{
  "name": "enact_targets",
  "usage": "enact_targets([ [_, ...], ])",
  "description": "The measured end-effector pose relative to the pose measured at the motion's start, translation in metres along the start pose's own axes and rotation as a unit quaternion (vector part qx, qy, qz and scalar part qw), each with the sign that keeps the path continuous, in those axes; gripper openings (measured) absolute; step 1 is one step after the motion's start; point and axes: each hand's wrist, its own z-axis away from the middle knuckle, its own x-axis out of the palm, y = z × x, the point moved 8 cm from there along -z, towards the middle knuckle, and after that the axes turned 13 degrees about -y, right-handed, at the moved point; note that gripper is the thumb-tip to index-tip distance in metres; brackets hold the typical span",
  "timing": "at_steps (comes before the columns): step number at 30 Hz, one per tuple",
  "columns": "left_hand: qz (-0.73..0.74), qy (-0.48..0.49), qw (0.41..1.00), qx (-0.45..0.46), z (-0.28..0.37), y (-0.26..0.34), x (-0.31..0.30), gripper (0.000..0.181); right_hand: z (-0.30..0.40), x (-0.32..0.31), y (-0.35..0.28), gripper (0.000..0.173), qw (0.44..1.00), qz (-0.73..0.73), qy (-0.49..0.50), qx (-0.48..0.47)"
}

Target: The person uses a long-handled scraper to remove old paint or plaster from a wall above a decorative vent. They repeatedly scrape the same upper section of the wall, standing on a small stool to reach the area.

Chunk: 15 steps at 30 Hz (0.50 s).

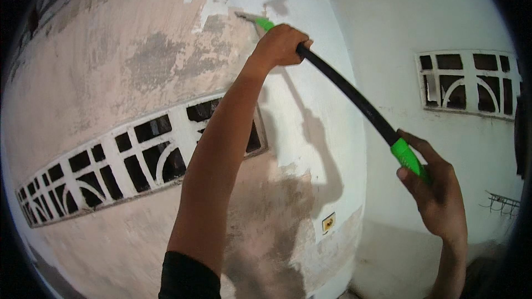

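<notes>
A long-handled scraper (pixel 349 87) with a black shaft and green ends runs from upper centre down to the right. Near its head my left hand (pixel 283 45) is closed around the shaft. At the lower green grip my right hand (pixel 436 191) holds on with fingers and thumb on either side. The flat scraper head (pixel 246 17) lies at or close to the wall, by the ragged border between white coating and bare, pinkish plaster; whether it touches cannot be told. Shadows of an arm and the tool fall on the white part of the wall (pixel 291 91).
A long white ventilation block window (pixel 112 149) crosses the left wall behind my left arm. Below right is a yellowish wall socket (pixel 328 224). The adjoining wall bears another such window (pixel 469 110) and a wire rack (pixel 503 203). A ceiling edge borders the top.
</notes>
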Motion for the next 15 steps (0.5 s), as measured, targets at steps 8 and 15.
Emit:
enact_targets([
  [8, 0.033, -0.082, 0.995, -0.049, 0.027, 0.038, 0.000, 0.008, 0.050, -0.012, 0.002, 0.051, 0.996, 0.076, 0.038, -0.029],
  [15, 0.031, -0.022, 0.999, 0.020, 0.035, 0.040, -0.008, 0.005, 0.073, 0.013, -0.003, 0.058, 0.934, 0.326, 0.115, -0.094],
])
